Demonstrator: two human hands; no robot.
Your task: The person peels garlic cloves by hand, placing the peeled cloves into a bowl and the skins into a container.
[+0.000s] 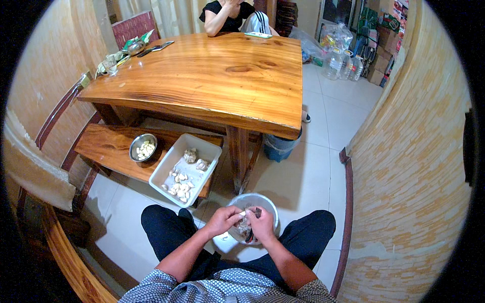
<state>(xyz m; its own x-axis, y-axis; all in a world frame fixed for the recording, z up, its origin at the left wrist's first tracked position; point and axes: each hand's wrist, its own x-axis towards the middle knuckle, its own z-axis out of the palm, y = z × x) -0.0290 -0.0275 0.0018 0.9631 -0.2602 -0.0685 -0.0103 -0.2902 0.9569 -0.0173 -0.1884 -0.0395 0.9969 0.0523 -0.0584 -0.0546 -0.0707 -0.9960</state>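
Both my hands meet over a white bucket between my knees. My left hand is closed, its fingertips pinching a pale garlic clove. Beside it my right hand is closed around a slim dark tool with a touch of red, perhaps a small knife; its far end is hard to make out. Papery garlic skins lie inside the bucket, partly hidden by my hands. To the left, a white plastic tub holds whole garlic bulbs and loose cloves. Peeled cloves fill part of a metal bowl.
The tub and bowl stand on a low wooden bench beside a large wooden table. A blue bin stands under the table's right corner. Another person sits at the far side. A wall rises on my right.
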